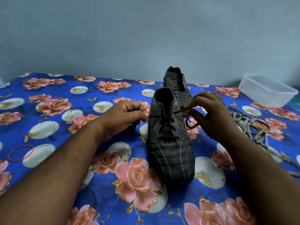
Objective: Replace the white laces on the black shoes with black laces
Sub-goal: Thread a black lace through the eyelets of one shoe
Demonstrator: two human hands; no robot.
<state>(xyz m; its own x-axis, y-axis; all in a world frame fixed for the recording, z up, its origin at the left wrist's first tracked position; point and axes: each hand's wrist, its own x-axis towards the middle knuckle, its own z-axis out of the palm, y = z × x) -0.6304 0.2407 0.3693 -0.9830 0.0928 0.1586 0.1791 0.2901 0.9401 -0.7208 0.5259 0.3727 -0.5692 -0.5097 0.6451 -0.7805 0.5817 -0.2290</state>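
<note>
Covering the whole surface: blue floral sheet (68,88), pink roses and white ovals, w/ a pale wall behind. Whether this is a bed or a worktop cannot be told.

Near black shoe (170,143): centre-right, upright on its sole, toe toward the camera, heel opening away. Black lace (167,125) is threaded crosswise through the eyelets up to approx. the top rows; both ends run out sideways from the top.

Second black shoe (176,80): directly behind the first, touching or nearly so, partly hidden by it. Eyelets look bare, no lace seen in them.

Clear plastic container (267,91): far right, near the wall, lid off; contents not discernible.

White laces (248,127): loose tangled heap on the sheet, right of the near shoe, just beyond the right forearm.

Left hand (123,114): left of the near shoe, fingers curled, thumb and forefinger pinching the left lace end, drawn taut off the eyelet. More lace trails below the hand onto the sheet.

Right hand (209,111): right of the shoe, fingertips pinching the right lace end close to the top eyelet; a slack loop hangs under the hand.

Red rubber band (21,152): flat on the sheet, far left, well apart from the rest.
</note>
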